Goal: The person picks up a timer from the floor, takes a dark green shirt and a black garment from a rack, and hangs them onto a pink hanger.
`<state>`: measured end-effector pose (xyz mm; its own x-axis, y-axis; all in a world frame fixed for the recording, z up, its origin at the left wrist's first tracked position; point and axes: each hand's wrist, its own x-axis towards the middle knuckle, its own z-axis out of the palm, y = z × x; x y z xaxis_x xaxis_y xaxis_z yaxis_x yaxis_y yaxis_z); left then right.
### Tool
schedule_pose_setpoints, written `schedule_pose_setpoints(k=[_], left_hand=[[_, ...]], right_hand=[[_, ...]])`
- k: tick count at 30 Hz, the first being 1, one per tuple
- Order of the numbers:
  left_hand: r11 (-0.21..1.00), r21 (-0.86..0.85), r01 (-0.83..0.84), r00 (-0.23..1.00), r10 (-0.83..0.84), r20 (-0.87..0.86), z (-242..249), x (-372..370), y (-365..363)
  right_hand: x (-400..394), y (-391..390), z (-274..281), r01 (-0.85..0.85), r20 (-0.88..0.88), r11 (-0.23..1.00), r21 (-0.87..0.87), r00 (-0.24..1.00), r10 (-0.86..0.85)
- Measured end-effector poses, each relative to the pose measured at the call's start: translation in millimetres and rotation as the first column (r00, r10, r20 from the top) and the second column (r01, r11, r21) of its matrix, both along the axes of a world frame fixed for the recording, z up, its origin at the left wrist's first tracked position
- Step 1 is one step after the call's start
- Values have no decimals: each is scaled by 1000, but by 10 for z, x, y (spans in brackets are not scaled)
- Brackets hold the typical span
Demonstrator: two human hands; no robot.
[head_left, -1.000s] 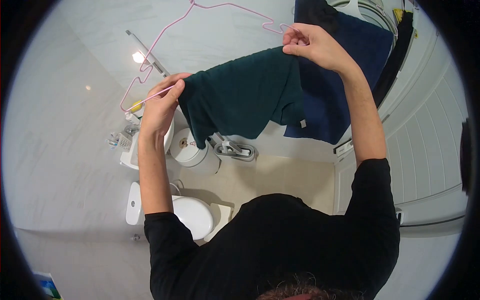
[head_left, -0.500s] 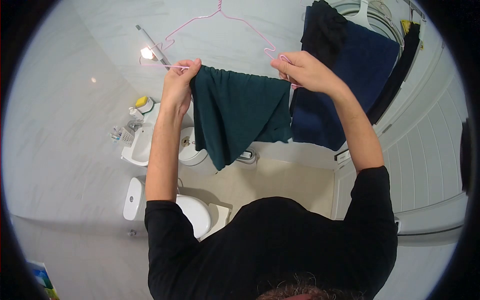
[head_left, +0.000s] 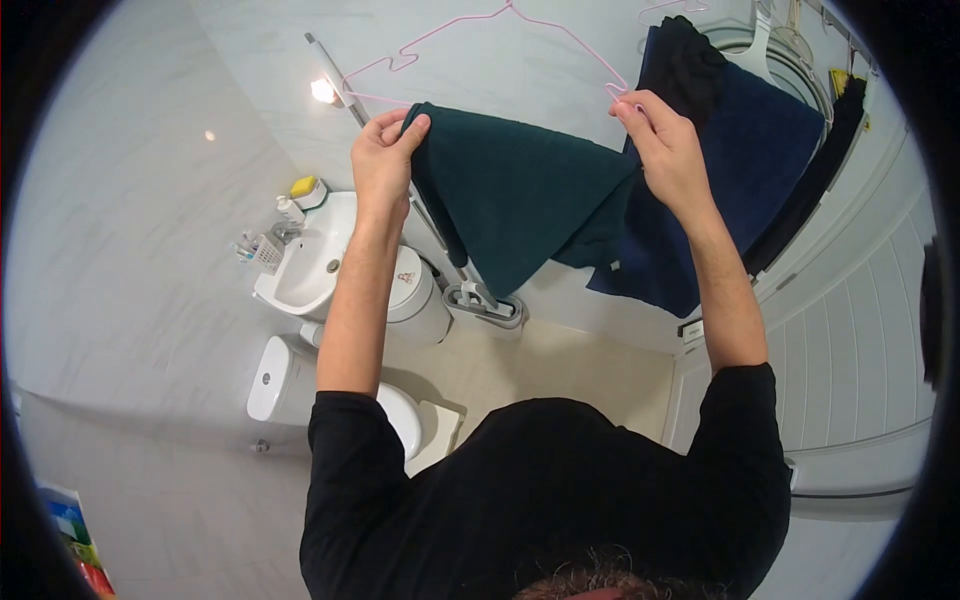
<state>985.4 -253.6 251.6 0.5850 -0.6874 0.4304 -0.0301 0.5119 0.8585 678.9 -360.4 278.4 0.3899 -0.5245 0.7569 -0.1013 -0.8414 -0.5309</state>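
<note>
A dark green cloth (head_left: 515, 185) hangs folded over the lower bar of a pink wire hanger (head_left: 455, 21). My left hand (head_left: 385, 165) is closed on the cloth's upper left corner, thumb in front, and the hanger's left end pokes out beyond it. At the other side my right hand (head_left: 662, 145) pinches the hanger's right end, just below its notch. The cloth's right end lies close to the right palm; whether those fingers also touch it is hidden. The lower edge of the cloth slants, longer on the left.
Dark blue fabric (head_left: 740, 180) and a black garment (head_left: 685, 70) hang at the right, near a white door (head_left: 850, 330). On the left are a sink (head_left: 318, 265), a lidded white bin (head_left: 415, 300) and a toilet (head_left: 285, 380). A flat mop (head_left: 485, 300) stands by the wall.
The cloth's top edge was gathered and now runs smooth along the bar. My left hand has shifted from the hanger's end onto the cloth's corner. The whole view has turned slightly.
</note>
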Motion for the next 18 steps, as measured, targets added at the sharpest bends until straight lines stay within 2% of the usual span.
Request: schedule_pose_setpoints(k=[5, 7, 8, 9, 11, 16, 18], left_hand=[[999, 44, 5, 1000, -6, 12, 17, 62, 83], [973, 200, 116, 990, -130, 61, -64, 155, 92], [972, 203, 122, 989, -137, 61, -115, 190, 72], [936, 307, 172, 973, -210, 94, -165, 225, 45], [871, 442, 215, 942, -305, 142, -112, 169, 44], [938, 330, 105, 966, -176, 192, 20, 20, -175], [981, 192, 3, 973, -47, 225, -1, 7, -234]], right_hand=[[-111, -40, 9, 137, 40, 985, -106, 990, -134], [-129, 15, 39, 162, 36, 981, -104, 987, -159], [-146, 45, 51, 181, 29, 978, -102, 983, -179], [-172, 51, 64, 186, 29, 977, -100, 982, -184], [-208, 56, 104, 24, -47, 997, -79, 999, -28], [-231, 89, 213, -35, -116, 997, -69, 993, 27], [-297, 46, 246, -40, -121, 998, -46, 992, 35]])
